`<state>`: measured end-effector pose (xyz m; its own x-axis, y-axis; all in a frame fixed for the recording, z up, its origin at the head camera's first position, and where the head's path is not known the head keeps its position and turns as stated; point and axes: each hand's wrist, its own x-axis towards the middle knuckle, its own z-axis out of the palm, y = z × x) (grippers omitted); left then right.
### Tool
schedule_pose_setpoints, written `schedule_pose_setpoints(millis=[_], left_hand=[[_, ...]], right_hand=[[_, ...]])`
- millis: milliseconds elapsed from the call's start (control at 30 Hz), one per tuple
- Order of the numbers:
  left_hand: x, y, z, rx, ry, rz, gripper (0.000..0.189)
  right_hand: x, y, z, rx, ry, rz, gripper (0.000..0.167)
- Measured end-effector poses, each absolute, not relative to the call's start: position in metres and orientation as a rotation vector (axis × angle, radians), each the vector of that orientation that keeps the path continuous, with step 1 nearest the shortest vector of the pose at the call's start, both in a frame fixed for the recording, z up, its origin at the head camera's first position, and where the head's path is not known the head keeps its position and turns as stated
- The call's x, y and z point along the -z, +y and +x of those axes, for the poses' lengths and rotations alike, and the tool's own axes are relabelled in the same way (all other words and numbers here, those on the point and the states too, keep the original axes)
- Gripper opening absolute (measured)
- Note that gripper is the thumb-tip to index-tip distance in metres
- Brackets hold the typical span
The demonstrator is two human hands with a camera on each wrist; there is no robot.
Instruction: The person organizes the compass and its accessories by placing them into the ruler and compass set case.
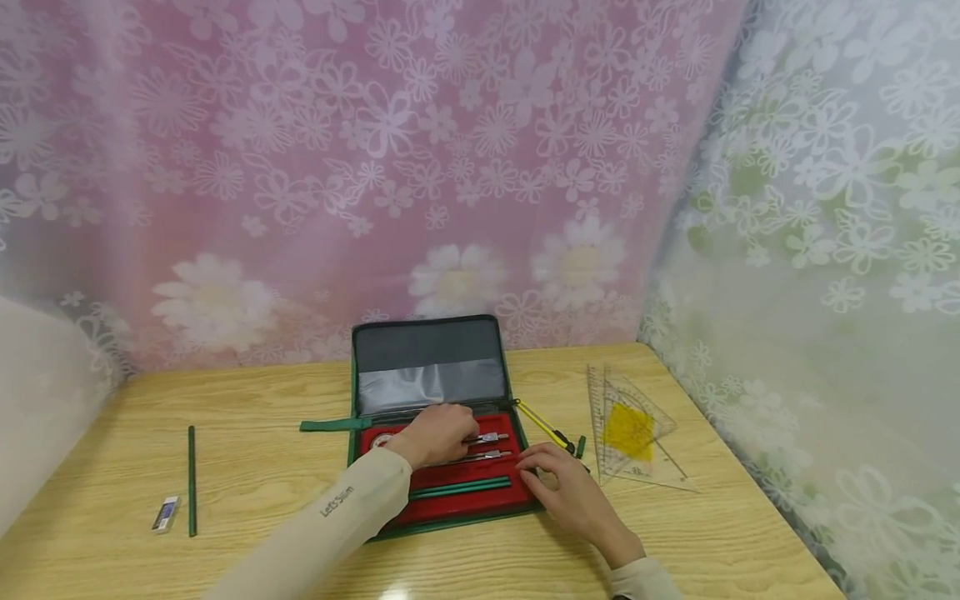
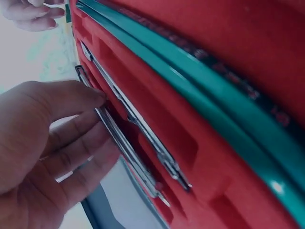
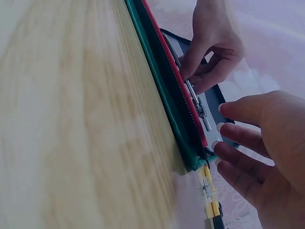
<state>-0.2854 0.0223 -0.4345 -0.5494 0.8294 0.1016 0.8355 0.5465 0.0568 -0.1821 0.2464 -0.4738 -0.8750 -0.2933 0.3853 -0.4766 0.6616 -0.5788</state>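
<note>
An open green zip case (image 1: 429, 346) with a red moulded tray (image 1: 487, 500) lies on the table. Over its upper part, my left hand (image 1: 437, 435) pinches a silver drawing compass (image 2: 129, 151) between thumb and fingers, the tool lying along its slot. A second silver compass (image 2: 138, 121) rests in the neighbouring slot. Two green pencils (image 1: 461, 487) lie side by side in the tray's lower part. By the tray's right edge, my right hand (image 1: 566, 492) has relaxed, spread fingers and holds nothing; the right wrist view shows its fingertips (image 3: 220, 128) beside the case corner.
To the right, a yellow utility knife (image 1: 543, 423) touches the case, with clear set squares (image 1: 637, 471) and a yellow square (image 1: 628, 431) beyond. At left lie a green pencil (image 1: 192, 483) and an eraser (image 1: 166, 514). A floral curtain (image 1: 450, 167) hangs behind the table.
</note>
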Motion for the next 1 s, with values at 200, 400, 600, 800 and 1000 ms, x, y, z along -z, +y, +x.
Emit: schedule_pose_setpoints(millis=[200,400,600,800,1000], left_hand=[[0.433,0.022,-0.278,0.085,-2.707,-1.396,0.013],[0.437,0.022,-0.274,0.086,-2.745,-1.319,0.012],[0.438,0.005,-0.271,0.140,-2.769,-1.248,0.014],[0.434,-0.033,-0.255,0.176,-2.752,-1.207,0.019],[0.434,-0.062,-0.237,0.183,-2.754,-1.297,0.035]], right_hand=[[0.474,0.243,-0.184,-1.030,-2.640,0.627,0.009],[0.475,0.238,-0.187,-0.987,-2.614,0.677,0.009],[0.471,0.226,-0.192,-0.974,-2.650,0.692,0.016],[0.465,0.217,-0.203,-0.867,-2.841,0.723,0.047],[0.465,0.212,-0.209,-0.767,-3.019,0.819,0.064]])
